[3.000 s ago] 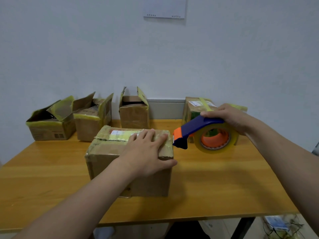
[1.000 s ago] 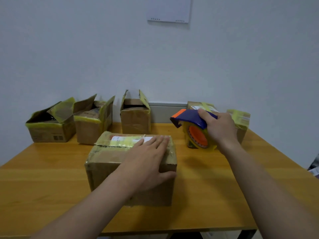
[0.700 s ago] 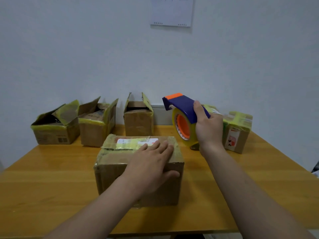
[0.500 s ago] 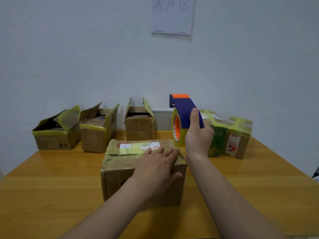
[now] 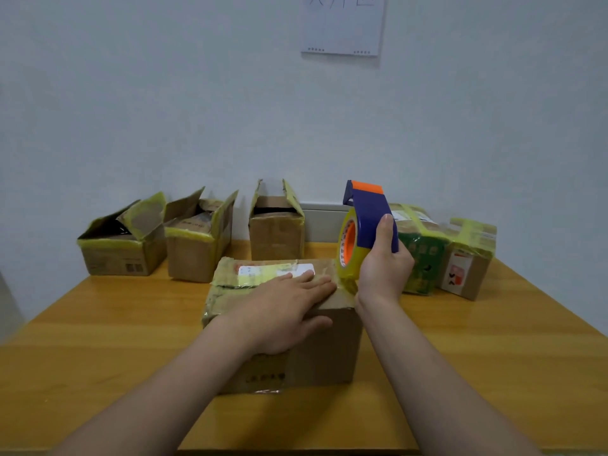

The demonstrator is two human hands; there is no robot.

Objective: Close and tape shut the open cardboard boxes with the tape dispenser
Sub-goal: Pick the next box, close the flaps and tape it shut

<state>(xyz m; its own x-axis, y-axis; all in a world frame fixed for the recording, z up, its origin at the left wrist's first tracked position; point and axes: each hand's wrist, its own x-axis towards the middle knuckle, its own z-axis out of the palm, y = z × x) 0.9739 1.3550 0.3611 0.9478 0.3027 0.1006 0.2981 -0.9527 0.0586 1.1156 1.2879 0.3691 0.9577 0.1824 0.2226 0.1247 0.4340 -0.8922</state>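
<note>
A closed cardboard box (image 5: 316, 350) with old yellowish tape and a white label sits at the middle of the wooden table (image 5: 493, 357). My left hand (image 5: 283, 311) lies flat on its top flaps, fingers straight, thumb over the front edge. My right hand (image 5: 383, 268) grips the blue and orange tape dispenser (image 5: 365, 222) upright. Its yellowish roll with an orange core is at the box's far right top corner. Three open boxes stand along the back: left (image 5: 121, 245), middle (image 5: 197, 241) and a narrow one (image 5: 276, 232).
Two taped boxes, one with a green side (image 5: 421, 258) and one with a white sticker (image 5: 467, 261), stand at the back right. A sheet of paper (image 5: 342, 24) hangs on the white wall. Bare tabletop lies to the left and right of the central box.
My right hand turned the dispenser from lying sideways beside the box to upright, and brought it left to the box's far right corner. My left hand stayed flat on the box.
</note>
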